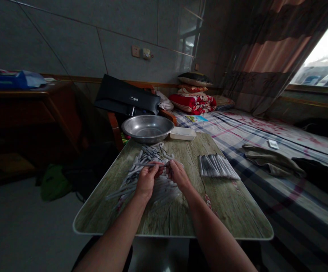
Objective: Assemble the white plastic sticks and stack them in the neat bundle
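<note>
Left hand (pixel 148 180) and right hand (pixel 178 175) holding a thin rod (pixel 149 164), loose rods (pixel 151 153) beneath

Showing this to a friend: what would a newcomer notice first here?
The left hand and right hand pinch a slim rod above a heap of rods on a wood-patterned table. A neat row of rods lies to the right, and a steel basin sits at the far end.

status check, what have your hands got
left hand and right hand both pinching one thin grey stick; loose pile of sticks under them; neat row of sticks to the right; steel basin beyond
</note>
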`<state>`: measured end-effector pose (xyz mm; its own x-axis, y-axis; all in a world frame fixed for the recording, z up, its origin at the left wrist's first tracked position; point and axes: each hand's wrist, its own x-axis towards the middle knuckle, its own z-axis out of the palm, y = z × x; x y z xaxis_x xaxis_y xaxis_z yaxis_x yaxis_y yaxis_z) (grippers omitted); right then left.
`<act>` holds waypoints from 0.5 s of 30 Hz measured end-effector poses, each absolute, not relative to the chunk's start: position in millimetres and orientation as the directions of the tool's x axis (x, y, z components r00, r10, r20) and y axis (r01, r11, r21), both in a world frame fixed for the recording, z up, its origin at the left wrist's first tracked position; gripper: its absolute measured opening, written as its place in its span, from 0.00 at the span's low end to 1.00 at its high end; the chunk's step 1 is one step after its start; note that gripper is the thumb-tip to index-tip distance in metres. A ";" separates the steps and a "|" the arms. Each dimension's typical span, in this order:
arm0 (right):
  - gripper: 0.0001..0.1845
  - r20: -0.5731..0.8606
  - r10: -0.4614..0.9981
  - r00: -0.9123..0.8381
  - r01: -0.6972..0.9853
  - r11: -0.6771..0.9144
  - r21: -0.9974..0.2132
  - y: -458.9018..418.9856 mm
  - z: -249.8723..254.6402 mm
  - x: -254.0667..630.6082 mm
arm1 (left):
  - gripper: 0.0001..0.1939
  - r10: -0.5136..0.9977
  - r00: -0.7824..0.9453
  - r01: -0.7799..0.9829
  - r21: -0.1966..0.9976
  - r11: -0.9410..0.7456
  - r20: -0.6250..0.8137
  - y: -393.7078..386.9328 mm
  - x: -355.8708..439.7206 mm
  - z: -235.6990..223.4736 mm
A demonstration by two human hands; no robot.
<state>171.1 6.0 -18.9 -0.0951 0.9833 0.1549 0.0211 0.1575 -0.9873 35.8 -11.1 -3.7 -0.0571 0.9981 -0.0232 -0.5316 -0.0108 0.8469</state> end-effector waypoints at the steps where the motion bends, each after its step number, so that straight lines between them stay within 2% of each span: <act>1: 0.19 0.147 0.983 -0.107 -0.013 0.146 -0.989 5.2 -17.4 171.5 | 0.19 0.998 -0.063 -0.532 0.846 -0.013 -0.024 -10.7 35.3 -3.7; 4: 0.14 0.134 0.980 -0.148 -0.044 0.129 -0.991 4.3 -16.6 172.1 | 0.20 0.999 -0.051 -0.536 0.844 -0.012 -0.019 -10.0 34.7 -4.2; 15: 0.24 0.130 0.981 -0.146 -0.036 0.126 -0.991 5.3 -19.2 170.2 | 0.19 1.000 -0.023 -0.519 0.855 0.004 -0.018 -12.6 36.8 -3.5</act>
<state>170.2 5.3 -19.2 -0.1458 0.9808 0.1298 -0.0362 0.1259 -0.9914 36.8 -12.6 -3.5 -0.0230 0.9996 -0.0184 -0.5186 0.0038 0.8550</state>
